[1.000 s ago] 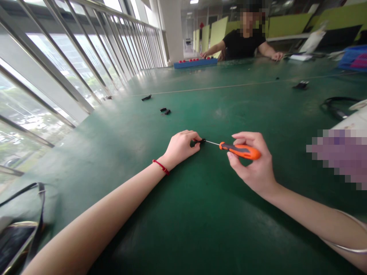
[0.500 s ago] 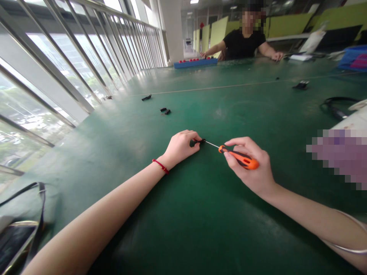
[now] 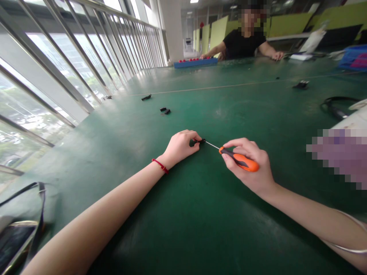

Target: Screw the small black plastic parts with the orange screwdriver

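My left hand [image 3: 181, 146] rests on the green table [image 3: 183, 214], fingers pinched on a small black part [image 3: 200, 141]. My right hand [image 3: 249, 168] is closed round an orange and black screwdriver [image 3: 239, 160]. Its thin metal shaft [image 3: 212, 145] points left and its tip touches the black part. A red cord circles my left wrist.
Small black parts [image 3: 165, 110] and another black piece [image 3: 146, 97] lie farther back on the left, a black part [image 3: 300, 84] at right. A black cable [image 3: 334, 108] lies at the right edge. Across the table sits a person [image 3: 243, 40] by a blue tray [image 3: 195, 62]. A phone [image 3: 13, 240] lies at bottom left.
My right hand has rolled the screwdriver: the handle dropped from level to slanting down to the right and my fingers closed lower over it. My left hand has stayed in place.
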Available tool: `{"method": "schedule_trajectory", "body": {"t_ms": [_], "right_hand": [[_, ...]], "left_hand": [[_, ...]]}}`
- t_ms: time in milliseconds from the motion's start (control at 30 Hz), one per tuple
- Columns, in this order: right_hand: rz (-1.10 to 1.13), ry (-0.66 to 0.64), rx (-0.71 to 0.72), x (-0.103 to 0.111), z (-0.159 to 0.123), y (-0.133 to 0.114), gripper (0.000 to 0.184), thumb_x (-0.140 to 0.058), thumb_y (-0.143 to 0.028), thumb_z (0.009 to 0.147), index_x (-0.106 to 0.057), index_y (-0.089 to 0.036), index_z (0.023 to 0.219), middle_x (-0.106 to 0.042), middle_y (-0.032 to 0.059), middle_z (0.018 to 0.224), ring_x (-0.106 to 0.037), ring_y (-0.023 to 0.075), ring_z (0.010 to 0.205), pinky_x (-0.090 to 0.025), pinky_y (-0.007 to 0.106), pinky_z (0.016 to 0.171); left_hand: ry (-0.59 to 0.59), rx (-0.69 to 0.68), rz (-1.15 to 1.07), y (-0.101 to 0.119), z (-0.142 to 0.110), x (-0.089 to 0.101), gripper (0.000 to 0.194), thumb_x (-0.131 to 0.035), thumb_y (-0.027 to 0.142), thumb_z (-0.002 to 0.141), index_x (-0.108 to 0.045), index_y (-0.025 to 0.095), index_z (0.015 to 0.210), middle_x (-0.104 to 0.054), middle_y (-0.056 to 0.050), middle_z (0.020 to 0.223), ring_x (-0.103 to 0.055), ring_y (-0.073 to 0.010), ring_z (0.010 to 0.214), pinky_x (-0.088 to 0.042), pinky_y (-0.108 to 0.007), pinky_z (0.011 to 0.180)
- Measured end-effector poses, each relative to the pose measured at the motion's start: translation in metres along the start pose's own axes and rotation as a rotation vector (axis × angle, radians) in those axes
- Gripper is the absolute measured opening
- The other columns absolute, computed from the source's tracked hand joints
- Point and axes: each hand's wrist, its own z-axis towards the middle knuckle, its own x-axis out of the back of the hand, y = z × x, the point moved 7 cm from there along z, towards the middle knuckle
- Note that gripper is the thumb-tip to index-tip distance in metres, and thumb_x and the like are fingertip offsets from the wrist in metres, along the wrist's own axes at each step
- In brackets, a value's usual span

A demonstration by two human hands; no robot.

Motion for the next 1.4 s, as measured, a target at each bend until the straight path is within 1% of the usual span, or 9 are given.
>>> {"method": "schedule_trajectory", "body": {"t_ms": [300, 400, 567, 700, 833, 1000, 1133, 1300, 1400], "right_hand": [[0.001, 0.007, 0.018, 0.0002, -0.0007, -0.0011, 0.019, -0.064, -0.025, 0.075, -0.056, -0.024, 0.092, -0.057, -0.003, 0.062, -0.057, 0.0176, 0.066, -0.047, 0.036, 0.073], [0.043, 0.078, 0.02, 0.0054, -0.0005, -0.0021, 0.03, -0.065, -0.022, 0.072, -0.054, -0.022, 0.1, -0.062, 0.0027, 0.082, -0.059, 0.0188, 0.076, -0.049, 0.035, 0.072], [0.011, -0.018, -0.009, -0.0009, -0.0001, -0.0003, 0.018, -0.064, -0.027, 0.075, -0.056, -0.024, 0.091, -0.059, -0.0028, 0.062, -0.057, 0.0171, 0.064, -0.048, 0.036, 0.072], [0.025, 0.086, -0.005, 0.0052, -0.0006, 0.0009, 0.033, -0.066, -0.024, 0.072, -0.054, -0.023, 0.102, -0.062, 0.0014, 0.081, -0.059, 0.0178, 0.073, -0.049, 0.034, 0.071], [-0.006, -0.004, 0.004, -0.0011, -0.0009, 0.0006, 0.022, -0.065, -0.026, 0.075, -0.056, -0.025, 0.095, -0.057, -0.0035, 0.062, -0.057, 0.0166, 0.065, -0.048, 0.034, 0.071], [0.051, 0.104, 0.05, 0.0075, -0.0001, -0.0024, 0.038, -0.066, -0.021, 0.071, -0.051, -0.023, 0.106, -0.059, 0.0016, 0.082, -0.059, 0.0177, 0.075, -0.049, 0.034, 0.071], [0.017, -0.012, 0.024, -0.0007, 0.0009, -0.0027, 0.026, -0.065, -0.025, 0.074, -0.053, -0.024, 0.098, -0.055, -0.0046, 0.062, -0.056, 0.0155, 0.06, -0.048, 0.035, 0.071], [0.094, 0.125, 0.071, 0.008, 0.0006, -0.0067, 0.041, -0.066, -0.02, 0.07, -0.049, -0.024, 0.108, -0.058, 0.0021, 0.086, -0.06, 0.0185, 0.077, -0.049, 0.035, 0.073], [0.036, 0.034, 0.057, 0.0015, 0.0003, -0.0062, 0.033, -0.067, -0.025, 0.072, -0.053, -0.024, 0.102, -0.057, -0.0016, 0.071, -0.056, 0.0165, 0.067, -0.048, 0.036, 0.072]], "left_hand": [[0.002, 0.009, 0.007, 0.0007, 0.0, 0.0008, 0.017, -0.056, 0.018, 0.075, -0.068, 0.02, 0.087, -0.071, 0.0, 0.089, -0.064, -0.0171, 0.085, -0.051, -0.029, 0.081], [0.005, 0.004, 0.006, 0.0016, 0.0, 0.0012, 0.016, -0.056, 0.018, 0.075, -0.068, 0.019, 0.086, -0.071, 0.0, 0.088, -0.064, -0.017, 0.085, -0.051, -0.029, 0.08], [0.003, 0.012, 0.007, 0.0012, 0.0001, 0.001, 0.017, -0.057, 0.018, 0.074, -0.068, 0.019, 0.086, -0.071, 0.0, 0.088, -0.064, -0.017, 0.084, -0.051, -0.029, 0.08], [0.0, 0.009, 0.002, 0.0012, 0.0002, 0.0007, 0.017, -0.056, 0.018, 0.075, -0.068, 0.019, 0.086, -0.071, 0.0, 0.088, -0.064, -0.0172, 0.084, -0.051, -0.029, 0.08], [-0.001, 0.015, 0.007, 0.0008, 0.0002, 0.0007, 0.017, -0.056, 0.018, 0.075, -0.068, 0.02, 0.086, -0.071, 0.0, 0.088, -0.064, -0.0173, 0.085, -0.051, -0.029, 0.081], [0.007, 0.004, 0.009, 0.0013, 0.0002, 0.001, 0.016, -0.056, 0.018, 0.074, -0.068, 0.019, 0.086, -0.071, 0.0, 0.088, -0.064, -0.0171, 0.084, -0.051, -0.029, 0.08], [0.001, 0.008, 0.011, 0.0005, 0.0001, 0.0004, 0.017, -0.056, 0.018, 0.074, -0.068, 0.02, 0.087, -0.071, 0.0, 0.089, -0.064, -0.0172, 0.085, -0.051, -0.029, 0.081], [0.002, 0.008, 0.008, 0.0009, 0.0, 0.001, 0.016, -0.056, 0.018, 0.075, -0.068, 0.019, 0.086, -0.071, 0.0, 0.089, -0.064, -0.0172, 0.084, -0.051, -0.029, 0.081], [0.006, 0.004, 0.01, 0.0016, 0.0, 0.0013, 0.016, -0.057, 0.018, 0.074, -0.068, 0.019, 0.086, -0.071, 0.0, 0.088, -0.064, -0.0173, 0.084, -0.051, -0.029, 0.08]]}}
